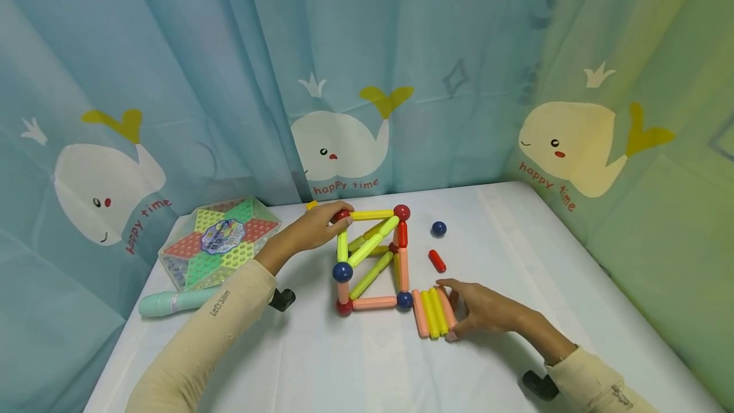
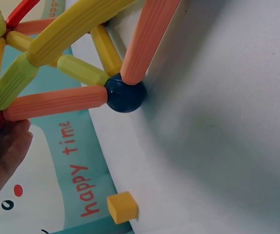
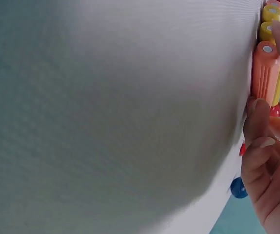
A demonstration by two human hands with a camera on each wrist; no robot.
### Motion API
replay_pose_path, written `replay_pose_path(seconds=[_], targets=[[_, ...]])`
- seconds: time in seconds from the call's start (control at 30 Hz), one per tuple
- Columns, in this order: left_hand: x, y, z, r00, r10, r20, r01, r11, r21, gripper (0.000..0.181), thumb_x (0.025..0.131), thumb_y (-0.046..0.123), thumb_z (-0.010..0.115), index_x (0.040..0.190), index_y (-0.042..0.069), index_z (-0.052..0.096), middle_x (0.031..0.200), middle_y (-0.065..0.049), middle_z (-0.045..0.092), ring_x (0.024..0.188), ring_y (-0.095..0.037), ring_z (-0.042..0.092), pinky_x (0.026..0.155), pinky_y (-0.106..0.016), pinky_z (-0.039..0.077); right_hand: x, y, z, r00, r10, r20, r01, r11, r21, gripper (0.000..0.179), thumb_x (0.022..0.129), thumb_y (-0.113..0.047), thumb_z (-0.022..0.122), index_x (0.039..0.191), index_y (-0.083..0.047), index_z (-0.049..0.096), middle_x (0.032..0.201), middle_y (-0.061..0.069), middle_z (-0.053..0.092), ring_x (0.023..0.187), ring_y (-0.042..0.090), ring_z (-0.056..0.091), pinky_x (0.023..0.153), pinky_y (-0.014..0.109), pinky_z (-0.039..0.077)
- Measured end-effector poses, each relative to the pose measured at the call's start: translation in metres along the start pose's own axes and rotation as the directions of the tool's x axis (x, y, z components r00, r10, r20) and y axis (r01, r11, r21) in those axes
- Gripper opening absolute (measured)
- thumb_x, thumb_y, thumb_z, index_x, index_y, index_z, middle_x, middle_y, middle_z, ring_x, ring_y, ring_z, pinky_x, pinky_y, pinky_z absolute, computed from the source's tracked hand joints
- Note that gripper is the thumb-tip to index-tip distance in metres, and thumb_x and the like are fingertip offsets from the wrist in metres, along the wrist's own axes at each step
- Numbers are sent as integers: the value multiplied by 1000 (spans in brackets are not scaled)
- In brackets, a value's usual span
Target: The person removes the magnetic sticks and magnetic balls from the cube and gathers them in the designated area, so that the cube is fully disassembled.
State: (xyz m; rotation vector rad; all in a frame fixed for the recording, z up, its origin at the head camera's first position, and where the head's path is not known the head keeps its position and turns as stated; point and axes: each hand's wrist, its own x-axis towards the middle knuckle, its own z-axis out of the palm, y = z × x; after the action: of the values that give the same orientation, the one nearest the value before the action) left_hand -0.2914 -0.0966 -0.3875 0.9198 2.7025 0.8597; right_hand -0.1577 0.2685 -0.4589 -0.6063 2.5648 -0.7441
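A cube-like frame of magnetic sticks [image 1: 373,303] and balls stands mid-table, with pink, yellow and lime sticks joined by red and blue balls. My left hand [image 1: 312,229] holds the red ball [image 1: 342,215] at its far left top corner; in the left wrist view fingertips [image 2: 18,146] lie against that ball. Right of the frame, several pink and yellow sticks [image 1: 430,314] lie side by side. My right hand [image 1: 487,308] pinches the rightmost pink stick [image 3: 266,73] lengthwise, its thumb and fingers at the two ends.
A short red stick [image 1: 437,260] and a loose blue ball [image 1: 438,229] lie beyond the right hand. To the left are a star-patterned game board [image 1: 192,215] and a mint-green cylinder [image 1: 172,303]. A yellow cube [image 2: 122,207] sits by the back edge, near the whale curtain [image 1: 344,30].
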Motion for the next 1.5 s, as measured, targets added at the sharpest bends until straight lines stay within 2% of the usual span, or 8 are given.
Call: replay_pose_path(seconds=[0.2,0.5,0.77,0.93,1.07,1.2,1.33,1.5], targets=[[0,0,1,1000,-4,2,4,1000,-1,37,105,33,53,137,13,55,117,-3,64,100,-18,58,90,-34,54,-5,2,-3,999,-21,-25,23,998,57,88,82,-39,83,151,-6,39,111,4,63,67,8,57,66,23,49],[0,1,1,1000,5,-6,-5,1000,-4,36,105,31,52,136,12,55,115,-4,64,98,-18,58,88,-34,53,-9,6,-5,997,-42,-66,46,998,52,72,88,-41,77,145,-8,48,108,4,68,65,5,57,61,22,50],[0,2,0,1000,6,-7,-6,1000,-4,37,105,32,52,137,12,54,116,-4,64,98,-18,58,88,-33,53,-10,10,-10,989,-111,-101,119,990,79,56,92,-34,73,138,-7,54,108,8,71,64,4,56,59,23,49],[0,3,0,1000,-8,-2,8,1000,-11,38,106,33,52,137,13,54,117,-4,64,98,-19,58,88,-34,54,-9,10,-11,987,-111,-117,121,990,77,51,94,-30,72,135,-6,56,106,7,71,64,5,56,59,23,50],[0,3,0,1000,-9,0,9,1000,-12,37,106,33,51,137,13,54,117,-4,64,98,-19,58,88,-34,53,-6,6,-13,982,-91,-166,101,993,56,45,95,-29,71,131,-4,60,103,3,71,65,6,55,59,22,49],[0,2,1,1000,-12,0,12,1000,-15,37,106,33,51,137,13,54,116,-4,64,98,-19,58,88,-34,53,-1,1,-16,967,-101,-234,114,993,43,38,96,-25,69,126,-3,63,99,2,71,69,10,55,60,21,48],[1,1,1,1000,-9,-3,9,1000,-18,37,106,33,51,137,14,54,116,-4,64,97,-19,58,87,-34,53,8,-7,-18,941,-126,-315,144,989,34,27,95,-19,69,117,-3,68,96,1,71,72,14,56,62,22,49],[0,-2,0,1000,-6,-5,6,1000,-14,37,106,33,50,137,14,54,116,-4,64,97,-19,58,87,-34,53,29,-26,-17,927,-71,-368,103,992,69,20,97,-18,67,110,-5,71,93,1,70,73,17,57,62,22,49]])
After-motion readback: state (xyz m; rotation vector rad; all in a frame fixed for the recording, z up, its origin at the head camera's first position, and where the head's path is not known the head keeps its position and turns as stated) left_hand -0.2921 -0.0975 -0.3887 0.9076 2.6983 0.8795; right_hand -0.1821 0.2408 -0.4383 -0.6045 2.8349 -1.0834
